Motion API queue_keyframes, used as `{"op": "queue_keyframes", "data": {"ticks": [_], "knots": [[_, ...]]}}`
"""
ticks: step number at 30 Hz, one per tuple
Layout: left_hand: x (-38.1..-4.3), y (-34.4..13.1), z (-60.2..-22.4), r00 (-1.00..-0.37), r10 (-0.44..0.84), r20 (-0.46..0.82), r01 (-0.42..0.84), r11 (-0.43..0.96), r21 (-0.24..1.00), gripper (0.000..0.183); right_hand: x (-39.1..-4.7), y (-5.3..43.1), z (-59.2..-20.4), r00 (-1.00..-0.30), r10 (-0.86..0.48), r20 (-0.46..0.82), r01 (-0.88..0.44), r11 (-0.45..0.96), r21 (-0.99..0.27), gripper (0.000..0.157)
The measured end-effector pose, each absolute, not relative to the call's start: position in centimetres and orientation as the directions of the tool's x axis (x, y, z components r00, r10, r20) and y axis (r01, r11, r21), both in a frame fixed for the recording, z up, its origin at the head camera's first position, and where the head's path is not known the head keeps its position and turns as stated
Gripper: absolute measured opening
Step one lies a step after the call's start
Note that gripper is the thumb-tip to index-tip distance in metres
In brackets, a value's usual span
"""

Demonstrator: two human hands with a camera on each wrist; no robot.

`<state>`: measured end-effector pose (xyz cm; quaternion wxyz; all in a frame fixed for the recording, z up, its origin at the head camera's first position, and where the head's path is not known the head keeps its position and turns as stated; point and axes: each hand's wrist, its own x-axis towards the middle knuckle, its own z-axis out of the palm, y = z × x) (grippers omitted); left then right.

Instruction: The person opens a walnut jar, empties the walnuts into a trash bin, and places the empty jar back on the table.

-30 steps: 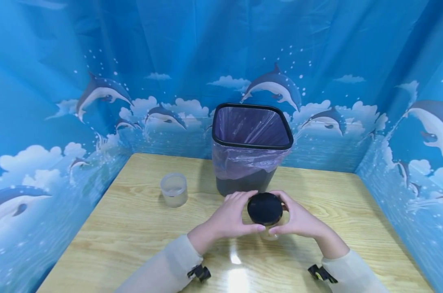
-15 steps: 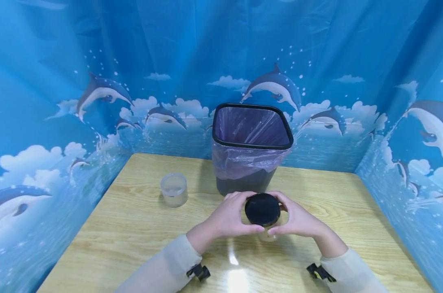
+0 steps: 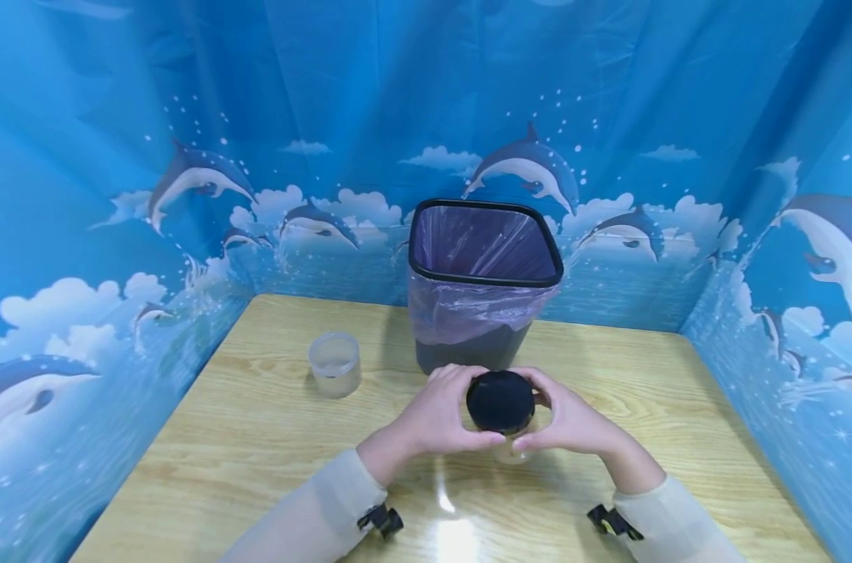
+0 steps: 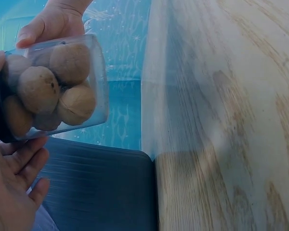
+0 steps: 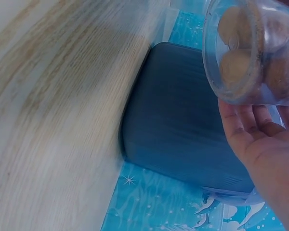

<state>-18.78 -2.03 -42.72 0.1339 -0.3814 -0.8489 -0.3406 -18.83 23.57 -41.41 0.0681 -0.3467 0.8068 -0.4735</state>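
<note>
Both hands hold a clear plastic jar (image 4: 100, 82) with a black lid (image 3: 500, 400), just in front of the bin. Several round, tan, walnut-like nuts (image 4: 38, 90) fill the jar, which hangs over the tabletop in the wrist views. My left hand (image 3: 440, 418) grips around the lid end, thumb at the near side. From the other side my right hand (image 3: 569, 416) curves its fingers and thumb around the jar. In the right wrist view, the right fingers (image 5: 260, 118) lie along the jar's wall. The lid's far edge is partly hidden behind the fingers.
A grey trash bin (image 3: 461, 358) with a black rim and a purple liner stands behind the hands. A clear, lidless round container (image 3: 336, 367) sits to the left on the wooden table (image 3: 257, 438). Blue dolphin-printed curtain (image 3: 369, 94) surrounds the table's back and sides.
The jar and its black lid have shifted slightly left, and both hands have moved a little with them. The bin and the clear container stay put.
</note>
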Motion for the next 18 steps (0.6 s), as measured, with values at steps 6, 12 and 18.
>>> {"op": "queue_keyframes", "data": {"ticks": [6,12,18], "knots": [[-18.74,-2.13,-42.68,-0.682,0.519,0.515,0.731,0.487,0.478,0.079,-18.88,23.24,-41.20,-0.747,-0.628,0.221,-0.477,0.274,-0.835,0.087],[-18.60,-2.20,-42.54,-0.705,0.482,0.520,0.709,0.489,0.508,0.077,-19.05,23.04,-41.45,-0.724,-0.634,0.274,-0.506,0.217,-0.835,0.088],[-18.56,-2.38,-42.46,-0.721,0.439,0.537,0.693,0.455,0.559,0.074,-18.83,22.86,-41.54,-0.721,-0.625,0.301,-0.508,0.181,-0.842,0.094]]}}
